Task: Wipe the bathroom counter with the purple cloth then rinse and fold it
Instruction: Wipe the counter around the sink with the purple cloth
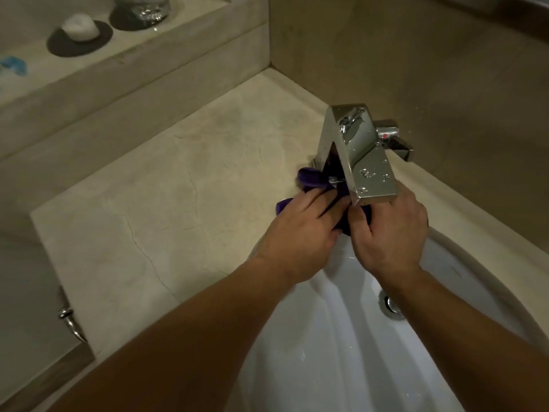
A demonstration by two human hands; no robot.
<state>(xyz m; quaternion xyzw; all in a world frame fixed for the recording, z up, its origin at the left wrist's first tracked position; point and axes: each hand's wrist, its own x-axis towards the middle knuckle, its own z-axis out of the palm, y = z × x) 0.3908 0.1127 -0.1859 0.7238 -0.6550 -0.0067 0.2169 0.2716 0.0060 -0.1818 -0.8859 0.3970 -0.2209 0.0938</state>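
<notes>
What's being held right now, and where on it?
The purple cloth, bunched under the faucet: the left hand grips its left part, the right hand its right part.

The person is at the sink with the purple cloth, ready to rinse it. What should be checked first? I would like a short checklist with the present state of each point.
1. Left hand and right hand both grip the purple cloth: ok.
2. Cloth sits under the faucet spout: ok.
3. Whole cloth is over the sink: not ok, one end seems to bulge out over the counter beside the faucet.
4. Water is running: cannot tell, the hands hide the outlet.
5. Drain is uncovered: ok.
</notes>
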